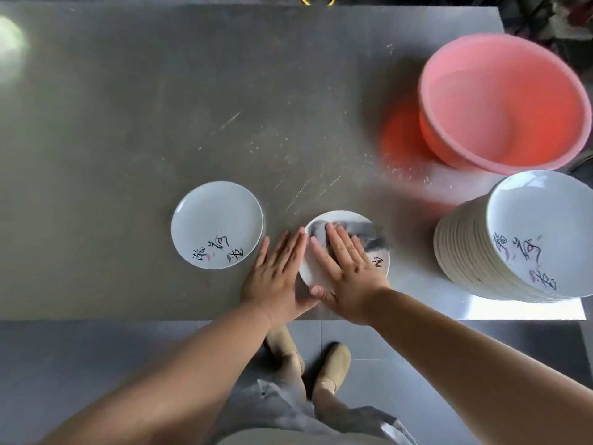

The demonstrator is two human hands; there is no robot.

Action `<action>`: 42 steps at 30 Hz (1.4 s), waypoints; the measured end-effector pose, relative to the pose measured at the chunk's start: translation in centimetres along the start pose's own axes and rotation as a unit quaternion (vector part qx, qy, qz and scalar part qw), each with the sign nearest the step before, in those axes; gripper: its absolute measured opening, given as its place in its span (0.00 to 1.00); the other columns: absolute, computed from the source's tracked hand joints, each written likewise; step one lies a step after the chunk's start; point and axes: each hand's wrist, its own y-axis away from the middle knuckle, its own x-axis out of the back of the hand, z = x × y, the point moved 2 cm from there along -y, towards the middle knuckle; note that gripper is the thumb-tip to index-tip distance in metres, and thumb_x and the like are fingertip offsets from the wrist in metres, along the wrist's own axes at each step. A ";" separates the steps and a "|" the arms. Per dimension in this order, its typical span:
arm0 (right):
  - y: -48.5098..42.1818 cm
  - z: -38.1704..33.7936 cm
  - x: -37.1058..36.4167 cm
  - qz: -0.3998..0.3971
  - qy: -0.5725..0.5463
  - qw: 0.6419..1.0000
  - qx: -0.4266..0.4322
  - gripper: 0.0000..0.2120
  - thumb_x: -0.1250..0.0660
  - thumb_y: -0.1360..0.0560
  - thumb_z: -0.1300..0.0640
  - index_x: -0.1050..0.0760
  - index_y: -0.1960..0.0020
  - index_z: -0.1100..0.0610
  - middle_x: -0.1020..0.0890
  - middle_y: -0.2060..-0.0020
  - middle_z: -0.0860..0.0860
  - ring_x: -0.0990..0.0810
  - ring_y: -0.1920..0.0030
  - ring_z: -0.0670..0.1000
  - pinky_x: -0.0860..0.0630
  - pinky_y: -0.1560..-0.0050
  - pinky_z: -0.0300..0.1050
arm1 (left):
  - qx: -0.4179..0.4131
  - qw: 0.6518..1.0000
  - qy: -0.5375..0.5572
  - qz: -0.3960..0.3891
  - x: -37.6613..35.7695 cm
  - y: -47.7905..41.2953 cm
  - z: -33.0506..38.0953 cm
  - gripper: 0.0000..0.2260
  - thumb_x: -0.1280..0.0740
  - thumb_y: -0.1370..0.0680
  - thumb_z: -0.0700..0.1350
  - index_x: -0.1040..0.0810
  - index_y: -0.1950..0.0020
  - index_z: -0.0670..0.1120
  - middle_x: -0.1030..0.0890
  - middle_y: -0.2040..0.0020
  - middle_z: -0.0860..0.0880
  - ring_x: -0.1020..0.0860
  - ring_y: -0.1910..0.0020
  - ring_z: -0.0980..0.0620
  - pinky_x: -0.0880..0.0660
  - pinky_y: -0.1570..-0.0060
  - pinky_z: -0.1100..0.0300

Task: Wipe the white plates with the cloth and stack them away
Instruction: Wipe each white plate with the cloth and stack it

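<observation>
here, black brush lettering (219, 249) on the left plate (211, 213)

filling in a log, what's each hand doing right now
Left hand: open, straight fingers against the plate's left edge.
Right hand: open, flat, pressing the cloth onto the plate.

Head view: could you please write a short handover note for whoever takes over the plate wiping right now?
Left hand: flat, steadying the left edge of the middle plate.
Right hand: flat, pressing the grey cloth onto that plate.
Single plate lies left of it; tall stack at right on the table, pink basin behind.
Done: apparently the single plate. Left: finish this plate, set it away, then likely the stack.
</observation>
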 end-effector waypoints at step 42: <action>1.2 5.7 1.1 0.066 0.068 0.993 -0.069 0.46 0.66 0.24 0.26 0.63 0.16 0.55 0.72 0.19 0.52 0.73 0.19 0.53 0.68 0.19 0.53 | -0.026 0.997 -0.026 0.072 -1.2 -0.2 -0.6 0.46 0.39 0.26 0.71 0.46 0.14 0.50 0.53 0.13 0.54 0.50 0.15 0.47 0.47 0.19 0.38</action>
